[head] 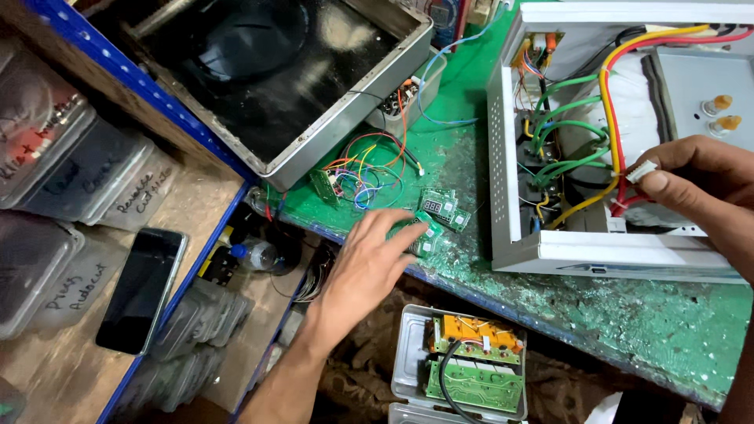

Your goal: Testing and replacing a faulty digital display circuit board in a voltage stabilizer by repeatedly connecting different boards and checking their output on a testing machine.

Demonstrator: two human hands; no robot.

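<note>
Left hand (369, 251), fingers spread flat, rests on small green circuit boards (440, 210) on the green counter (628, 314). Right hand (695, 177) pinches a white connector (642, 171) inside the opened white metal case (518, 243); wiring remains exposed, boards unmounted.

Small circuit boards (440, 210) are laid on the workbench (628, 306), at nine o'clock from the open metal enclosure (613, 133). A tangle of wires (365, 169) is found at ten o'clock from them, a phone (142, 289) on the shelf (47, 369) at eight.
</note>
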